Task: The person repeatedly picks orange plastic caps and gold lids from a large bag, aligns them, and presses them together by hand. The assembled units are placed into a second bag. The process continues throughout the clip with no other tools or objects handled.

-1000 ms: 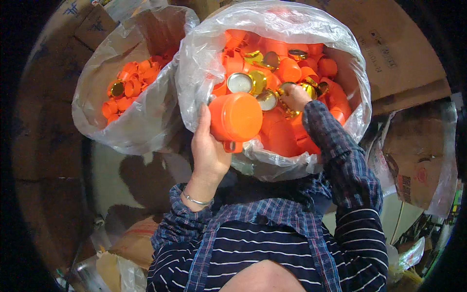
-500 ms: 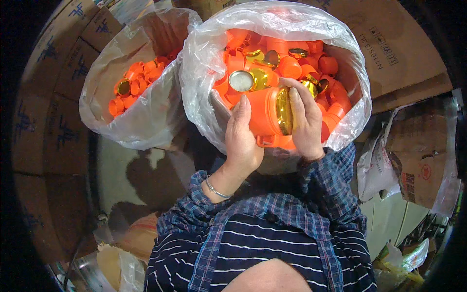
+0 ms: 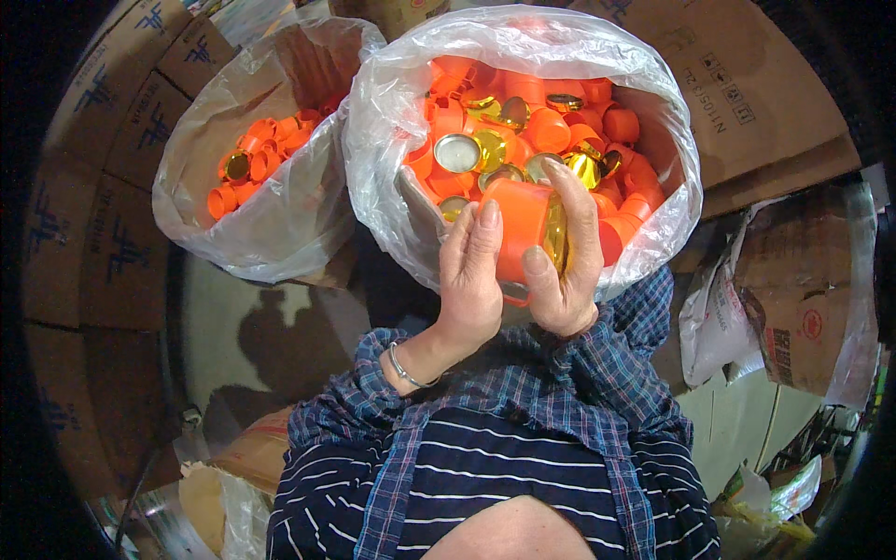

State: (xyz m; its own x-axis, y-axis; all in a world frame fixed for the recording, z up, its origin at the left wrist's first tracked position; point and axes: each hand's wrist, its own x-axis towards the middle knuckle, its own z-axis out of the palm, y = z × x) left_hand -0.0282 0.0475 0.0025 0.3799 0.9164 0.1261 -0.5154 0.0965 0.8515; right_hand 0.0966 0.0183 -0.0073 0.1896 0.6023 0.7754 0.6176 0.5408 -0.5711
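An orange plastic jar-like part (image 3: 519, 224) with a shiny gold cap (image 3: 555, 233) at its right end is held between my two hands, over the near rim of a plastic-lined bag. My left hand (image 3: 471, 271) grips the orange side, its thumb and fingers pressed against it. My right hand (image 3: 571, 266) wraps round the gold end, thumb in front and fingers behind. Just beyond, in the bag, lie many loose orange parts (image 3: 546, 131) and gold caps (image 3: 583, 170). A round cap with a pale inside (image 3: 457, 152) shows among them.
The large clear plastic liner (image 3: 686, 177) has a raised, crumpled rim. Left of it stands a second lined bag (image 3: 280, 243) with more orange parts. Cardboard boxes (image 3: 121, 224) are stacked at the left; another box (image 3: 793, 280) and a white sack (image 3: 714, 336) stand at the right.
My hands and the orange part have come slightly nearer to me. The part has turned, and my right hand has shifted round its gold end. More gold caps now show behind it.
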